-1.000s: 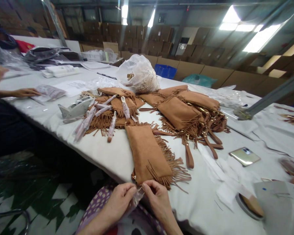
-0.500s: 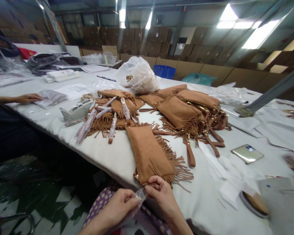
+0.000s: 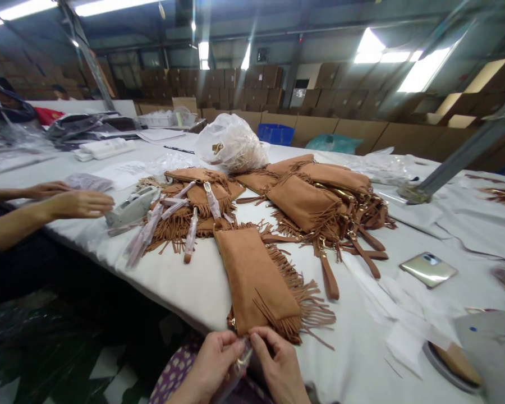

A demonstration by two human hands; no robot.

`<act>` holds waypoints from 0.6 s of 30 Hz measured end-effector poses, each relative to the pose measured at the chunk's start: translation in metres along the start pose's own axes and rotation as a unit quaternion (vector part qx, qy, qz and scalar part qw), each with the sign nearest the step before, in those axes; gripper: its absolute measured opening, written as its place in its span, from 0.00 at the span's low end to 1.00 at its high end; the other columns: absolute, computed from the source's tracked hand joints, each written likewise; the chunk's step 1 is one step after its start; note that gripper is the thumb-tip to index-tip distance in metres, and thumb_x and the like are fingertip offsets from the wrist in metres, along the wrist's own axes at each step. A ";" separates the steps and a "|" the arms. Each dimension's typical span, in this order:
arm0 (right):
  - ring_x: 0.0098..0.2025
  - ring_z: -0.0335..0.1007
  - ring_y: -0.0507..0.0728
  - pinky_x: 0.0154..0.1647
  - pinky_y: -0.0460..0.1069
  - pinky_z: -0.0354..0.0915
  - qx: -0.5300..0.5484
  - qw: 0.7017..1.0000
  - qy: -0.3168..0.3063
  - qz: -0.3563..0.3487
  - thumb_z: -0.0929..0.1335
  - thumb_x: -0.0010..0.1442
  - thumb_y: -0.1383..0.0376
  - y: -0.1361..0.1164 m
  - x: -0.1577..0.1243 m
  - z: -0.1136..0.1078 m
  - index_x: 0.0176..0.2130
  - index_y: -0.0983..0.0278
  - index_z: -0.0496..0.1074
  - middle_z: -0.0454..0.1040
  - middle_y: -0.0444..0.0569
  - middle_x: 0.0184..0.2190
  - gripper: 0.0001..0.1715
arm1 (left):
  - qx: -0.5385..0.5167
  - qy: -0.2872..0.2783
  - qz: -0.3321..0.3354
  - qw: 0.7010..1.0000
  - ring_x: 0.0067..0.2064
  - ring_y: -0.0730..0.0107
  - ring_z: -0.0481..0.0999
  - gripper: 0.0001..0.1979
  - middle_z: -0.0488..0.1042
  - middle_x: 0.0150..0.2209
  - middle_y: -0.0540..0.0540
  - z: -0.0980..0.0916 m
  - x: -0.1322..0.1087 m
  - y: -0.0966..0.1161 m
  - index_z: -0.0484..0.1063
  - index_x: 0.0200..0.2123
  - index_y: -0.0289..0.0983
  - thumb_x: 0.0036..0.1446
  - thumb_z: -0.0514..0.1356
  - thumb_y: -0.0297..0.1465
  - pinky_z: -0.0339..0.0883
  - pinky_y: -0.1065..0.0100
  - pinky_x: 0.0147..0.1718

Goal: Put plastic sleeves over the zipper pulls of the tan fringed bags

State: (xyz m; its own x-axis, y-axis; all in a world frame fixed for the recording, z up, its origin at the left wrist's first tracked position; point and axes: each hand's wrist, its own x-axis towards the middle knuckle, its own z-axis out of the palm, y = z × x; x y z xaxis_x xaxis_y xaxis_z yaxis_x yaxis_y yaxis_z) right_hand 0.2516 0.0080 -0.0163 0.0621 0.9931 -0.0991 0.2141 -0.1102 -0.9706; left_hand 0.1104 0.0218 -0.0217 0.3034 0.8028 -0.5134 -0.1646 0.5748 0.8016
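Observation:
A tan suede pouch with a long fringe lies flat at the front edge of the table. Just below its near end, my left hand is closed around a clear plastic sleeve with something metallic showing inside. My right hand pinches the upper end of that sleeve, its fingertips close to the pouch's bottom edge. Several wrist straps in plastic wrap, one of them a wrapped strap, lie on a smaller pile of fringed pouches to the left.
A large heap of tan pouches lies behind, with a filled plastic bag beyond. A grey tape dispenser stands near a co-worker's hand at left. At right are a phone, a tape roll and a metal post.
The co-worker's second arm has come in at left, reaching toward the tape dispenser. My hands have drawn closer together on the sleeve. The view has tilted up slightly.

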 end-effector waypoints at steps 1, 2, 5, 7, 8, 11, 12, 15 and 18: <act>0.35 0.73 0.60 0.38 0.49 0.65 0.004 1.000 -0.020 -0.006 0.65 0.57 0.50 -0.002 0.000 -0.001 0.32 0.63 0.77 0.78 0.50 0.31 0.20 | -0.034 -0.005 0.004 0.999 0.23 0.74 0.68 0.23 0.71 0.21 0.48 0.002 0.000 0.003 0.72 0.25 0.31 0.35 0.70 0.45 0.57 0.72 0.25; 0.36 0.73 0.60 0.39 0.49 0.65 0.012 0.999 -0.041 -0.010 0.65 0.58 0.50 -0.003 -0.001 -0.003 0.33 0.63 0.78 0.79 0.50 0.32 0.20 | -0.064 -0.010 0.006 0.998 0.25 0.73 0.69 0.22 0.72 0.22 0.48 0.004 -0.001 0.006 0.72 0.26 0.31 0.33 0.72 0.43 0.58 0.72 0.28; 0.34 0.73 0.59 0.36 0.49 0.66 0.051 0.997 -0.048 0.019 0.67 0.55 0.49 0.000 -0.009 -0.008 0.35 0.63 0.77 0.78 0.50 0.30 0.22 | -0.099 -0.023 -0.013 0.995 0.26 0.72 0.70 0.21 0.73 0.24 0.47 0.006 -0.001 0.015 0.74 0.28 0.30 0.32 0.73 0.38 0.59 0.71 0.29; 0.25 0.69 0.57 0.26 0.48 0.65 0.068 0.993 -0.005 0.094 0.68 0.52 0.44 0.009 -0.017 -0.009 0.34 0.64 0.77 0.75 0.48 0.21 0.26 | -0.083 -0.022 -0.041 0.995 0.23 0.74 0.67 0.20 0.71 0.22 0.49 0.004 0.000 0.019 0.74 0.28 0.30 0.33 0.72 0.37 0.57 0.72 0.26; 0.20 0.65 0.55 0.21 0.47 0.62 0.071 0.988 0.017 0.138 0.67 0.50 0.42 0.013 -0.020 -0.009 0.32 0.64 0.76 0.72 0.46 0.17 0.29 | -0.073 -0.022 -0.052 0.996 0.22 0.75 0.66 0.19 0.70 0.21 0.50 0.002 0.001 0.020 0.73 0.28 0.31 0.34 0.71 0.37 0.56 0.72 0.25; 0.15 0.57 0.51 0.17 0.46 0.55 0.071 0.977 0.026 0.198 0.66 0.46 0.37 0.019 -0.024 -0.004 0.27 0.65 0.75 0.68 0.44 0.14 0.33 | -0.044 -0.021 -0.075 0.996 0.21 0.75 0.65 0.17 0.68 0.19 0.51 -0.005 0.004 0.021 0.71 0.25 0.32 0.33 0.70 0.37 0.55 0.71 0.22; 0.17 0.58 0.51 0.18 0.46 0.55 0.074 0.980 0.010 0.185 0.67 0.45 0.38 0.017 -0.023 -0.001 0.25 0.65 0.74 0.69 0.45 0.16 0.33 | -0.040 -0.023 -0.077 0.996 0.21 0.74 0.66 0.17 0.69 0.19 0.50 -0.007 0.005 0.021 0.71 0.24 0.32 0.33 0.70 0.37 0.55 0.71 0.22; 0.20 0.58 0.50 0.20 0.45 0.55 0.102 0.984 -0.044 0.137 0.71 0.44 0.43 0.003 -0.016 0.011 0.21 0.66 0.73 0.68 0.44 0.17 0.28 | -0.031 -0.031 -0.081 0.996 0.19 0.74 0.65 0.18 0.69 0.19 0.51 -0.010 0.004 0.024 0.71 0.25 0.32 0.34 0.70 0.39 0.54 0.72 0.21; 0.16 0.49 0.47 0.16 0.44 0.46 0.156 0.972 -0.046 0.168 0.72 0.45 0.46 -0.009 -0.012 0.020 0.19 0.66 0.69 0.59 0.39 0.13 0.27 | -0.019 -0.038 -0.055 0.998 0.19 0.76 0.64 0.20 0.68 0.19 0.52 -0.015 -0.004 0.029 0.71 0.26 0.32 0.39 0.69 0.43 0.53 0.73 0.21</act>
State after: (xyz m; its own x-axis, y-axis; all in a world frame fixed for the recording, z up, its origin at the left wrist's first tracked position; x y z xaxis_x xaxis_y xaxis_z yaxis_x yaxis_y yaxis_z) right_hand 0.2297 -0.0017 -0.0110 -0.0124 0.9037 -0.4280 -0.1098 -0.4267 -0.8977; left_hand 0.0905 0.0376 -0.0006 0.3911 0.7216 -0.5713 -0.1615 0.6649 0.7293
